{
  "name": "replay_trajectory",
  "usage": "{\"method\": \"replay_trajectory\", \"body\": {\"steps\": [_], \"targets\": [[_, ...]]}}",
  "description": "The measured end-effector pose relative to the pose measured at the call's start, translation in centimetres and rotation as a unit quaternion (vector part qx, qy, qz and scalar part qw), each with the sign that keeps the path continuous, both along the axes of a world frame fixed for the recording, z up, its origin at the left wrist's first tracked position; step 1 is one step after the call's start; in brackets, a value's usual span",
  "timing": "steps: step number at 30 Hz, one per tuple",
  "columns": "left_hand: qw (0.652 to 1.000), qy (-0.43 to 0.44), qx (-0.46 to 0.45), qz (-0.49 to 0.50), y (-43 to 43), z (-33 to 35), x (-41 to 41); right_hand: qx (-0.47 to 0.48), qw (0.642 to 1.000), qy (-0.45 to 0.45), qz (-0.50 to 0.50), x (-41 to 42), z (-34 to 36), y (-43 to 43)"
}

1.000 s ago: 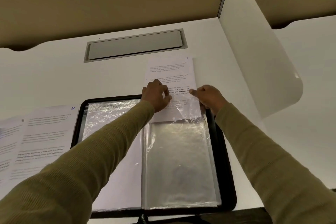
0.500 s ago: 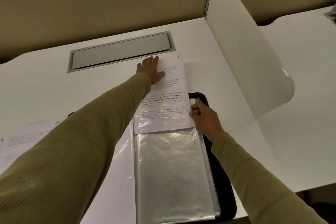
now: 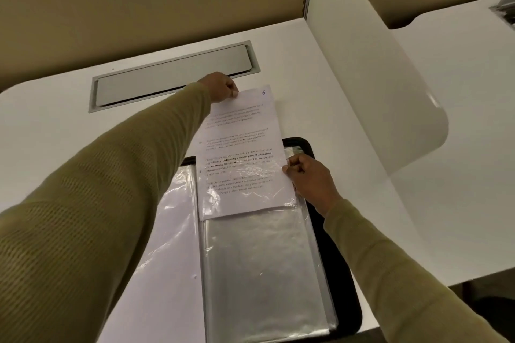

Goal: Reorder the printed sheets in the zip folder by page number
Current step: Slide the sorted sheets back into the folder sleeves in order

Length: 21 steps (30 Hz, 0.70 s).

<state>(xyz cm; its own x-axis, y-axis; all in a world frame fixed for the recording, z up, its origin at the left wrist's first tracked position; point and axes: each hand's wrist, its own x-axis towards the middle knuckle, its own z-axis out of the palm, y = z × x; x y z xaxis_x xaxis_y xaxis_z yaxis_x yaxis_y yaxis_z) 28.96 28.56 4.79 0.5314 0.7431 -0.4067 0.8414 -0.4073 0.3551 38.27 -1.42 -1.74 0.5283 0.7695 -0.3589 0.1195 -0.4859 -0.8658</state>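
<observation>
Sheet 6 (image 3: 239, 145): head view; btm half inside clear sleeve (image 3: 264, 273) on the right page of the zip folder (image 3: 348, 303), top half out past folder's far edge, lying over desk (image 3: 306, 50).
Folder: open flat, black rim showing on right side.
L hand (image 3: 220, 88): beyond folder's far edge; fingers curled, pinching sheet's top-left corner.
R hand (image 3: 306, 178): at folder's right rim; fingers curled, pinching sleeve mouth beside sheet's right edge; can't tell if paper's in the pinch too.
Handling: v. light, floppy, creases easily; plastic slick yet clingy. Prob. best gripped at a top corner and slid straight, w/ sleeve mouth held open.
</observation>
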Motion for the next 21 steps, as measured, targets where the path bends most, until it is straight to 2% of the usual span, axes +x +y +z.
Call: {"method": "replay_trajectory", "body": {"steps": [7,14,21], "targets": [[0.991,0.056,-0.086,-0.085,-0.8,-0.4,-0.1,-0.007,1.0,-0.004,0.01,0.1,0.0,0.1],[0.961,0.077,-0.249,-0.089,-3.6,-0.7,-0.2,-0.019,1.0,-0.002,0.017,0.3,0.3,0.1],[0.94,0.107,-0.293,-0.137,-6.2,-0.3,-1.2,-0.019,1.0,0.006,0.014,0.3,0.1,0.2]]}}
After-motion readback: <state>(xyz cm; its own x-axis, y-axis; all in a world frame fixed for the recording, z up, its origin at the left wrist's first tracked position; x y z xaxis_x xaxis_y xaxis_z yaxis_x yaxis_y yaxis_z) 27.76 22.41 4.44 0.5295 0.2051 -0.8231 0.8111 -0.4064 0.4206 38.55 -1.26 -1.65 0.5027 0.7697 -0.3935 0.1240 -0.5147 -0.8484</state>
